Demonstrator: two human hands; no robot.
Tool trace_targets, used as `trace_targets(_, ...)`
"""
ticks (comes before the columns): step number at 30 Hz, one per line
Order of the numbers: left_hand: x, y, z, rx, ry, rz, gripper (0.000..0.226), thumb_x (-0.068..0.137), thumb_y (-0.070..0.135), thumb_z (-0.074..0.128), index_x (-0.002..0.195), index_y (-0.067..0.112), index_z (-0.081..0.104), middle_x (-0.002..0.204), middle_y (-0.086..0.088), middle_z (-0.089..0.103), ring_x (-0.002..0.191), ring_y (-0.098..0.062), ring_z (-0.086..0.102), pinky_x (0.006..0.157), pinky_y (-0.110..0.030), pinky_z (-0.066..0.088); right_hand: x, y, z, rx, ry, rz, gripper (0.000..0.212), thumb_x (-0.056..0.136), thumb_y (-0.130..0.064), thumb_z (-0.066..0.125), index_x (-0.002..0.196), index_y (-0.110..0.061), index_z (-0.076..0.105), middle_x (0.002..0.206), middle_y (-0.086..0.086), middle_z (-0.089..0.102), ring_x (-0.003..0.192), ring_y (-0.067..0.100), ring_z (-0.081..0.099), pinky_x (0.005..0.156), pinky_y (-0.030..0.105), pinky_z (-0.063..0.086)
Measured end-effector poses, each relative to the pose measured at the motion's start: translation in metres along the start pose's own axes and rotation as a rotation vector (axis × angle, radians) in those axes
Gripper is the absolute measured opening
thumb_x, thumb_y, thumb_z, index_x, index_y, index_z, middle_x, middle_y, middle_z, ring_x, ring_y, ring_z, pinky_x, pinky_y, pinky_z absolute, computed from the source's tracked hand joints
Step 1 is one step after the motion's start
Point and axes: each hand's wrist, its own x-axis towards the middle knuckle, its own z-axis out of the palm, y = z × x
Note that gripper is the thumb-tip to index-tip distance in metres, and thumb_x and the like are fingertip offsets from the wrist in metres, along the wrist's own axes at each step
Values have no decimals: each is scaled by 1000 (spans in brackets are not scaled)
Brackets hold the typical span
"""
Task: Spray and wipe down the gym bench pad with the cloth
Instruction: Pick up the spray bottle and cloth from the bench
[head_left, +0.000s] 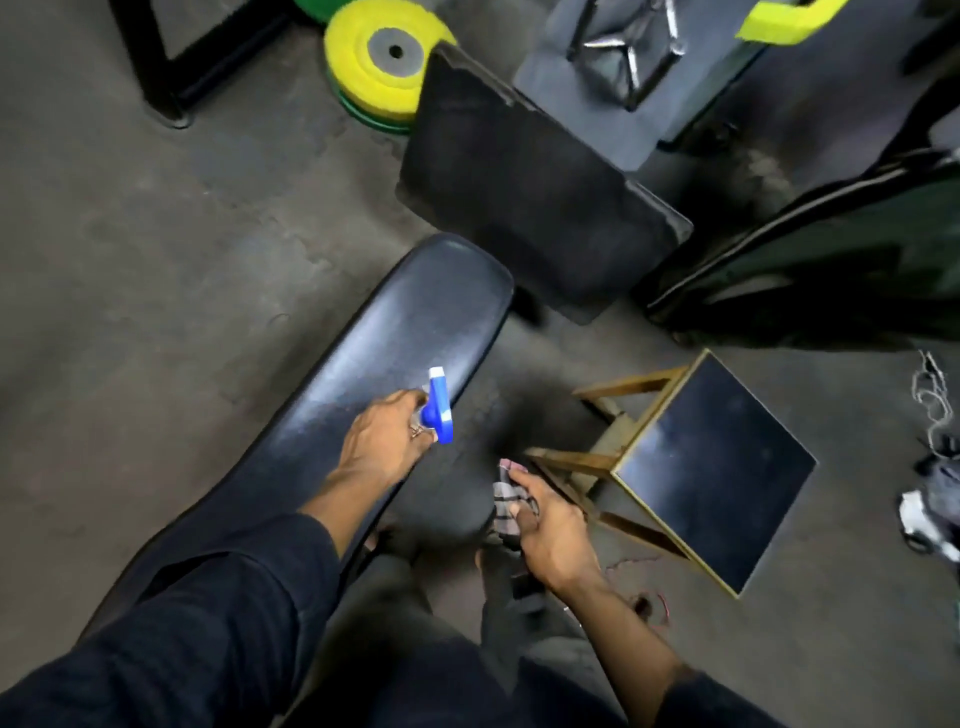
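A long black gym bench pad runs from the lower left up toward the middle of the head view. My left hand hovers over the pad's near half, shut on a spray bottle with a blue and white head whose nozzle points up along the pad. The bottle's body is hidden under the hand. My right hand sits off the pad's right side, lower down, shut on a crumpled checked cloth.
A wooden stool with a dark top stands right of my right hand. A second black pad lies beyond the bench. Yellow and green weight plates lie at the top. Dark gym gear fills the right side. Grey floor lies to the left.
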Motion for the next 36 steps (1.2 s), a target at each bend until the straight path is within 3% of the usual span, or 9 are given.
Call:
trace_targets(3,1,46,19,-32,-26,68,27,86,21,77,111,19,68,107,-5,73,100,-35,71,86,-47,57,-5,24,-28,29,91,15,51,107,-3,58,151,-27,62,130,-16,67,106,-21,61,88,-12,34)
trace_targets(9,3,166,77,-111,-26,174,24,88,22,81,109,20,72,106,-1,75,97,-26,72,87,-38,56,6,90,-102,127,231,59,53,104,11,54,148,-16,64,126,-12,71,110,11,74,87,-10,40)
trace_targets(12,7,228,122,-95,-90,233,27,87,28,82,111,24,72,109,7,75,98,-16,71,88,-32,54,15,136,-143,261,368,136,53,103,8,54,145,-20,69,108,-5,79,89,-3,73,87,4,54)
trace_targets(16,21,287,170,-110,-222,250,16,89,36,80,96,26,69,93,10,71,91,-10,69,83,-23,52,26,188,-186,243,487,192,52,101,-1,59,145,-27,68,134,-2,79,122,17,75,113,29,54)
trace_targets(19,29,315,202,-53,-225,263,17,87,29,80,103,29,73,100,12,72,93,-8,65,75,-17,46,40,221,-208,289,498,213,54,99,1,57,143,-27,69,137,-1,77,125,21,74,116,32,52)
trace_targets(23,38,341,238,-9,-254,316,21,86,22,81,106,27,73,107,13,75,99,-6,69,90,-23,53,54,257,-230,300,519,221,50,100,0,56,144,-20,68,147,4,71,135,25,68,122,44,49)
trace_targets(28,44,352,261,-22,-221,306,25,86,35,88,106,29,74,105,21,75,94,9,67,81,-5,46,70,280,-238,-60,289,291,63,104,-20,59,165,-26,45,179,12,29,160,39,36,131,44,33)
trace_targets(32,45,363,265,48,-214,301,33,86,38,86,113,29,70,118,10,75,104,-15,71,93,-31,55,66,289,-233,-205,124,291,64,100,-25,63,161,-32,46,181,8,20,160,41,30,124,47,42)
trace_targets(36,42,366,269,91,-210,315,39,89,39,84,123,29,68,125,11,74,109,-14,70,93,-23,50,61,289,-239,-230,70,271,63,101,-23,61,161,-35,45,182,8,17,164,37,24,125,47,42)
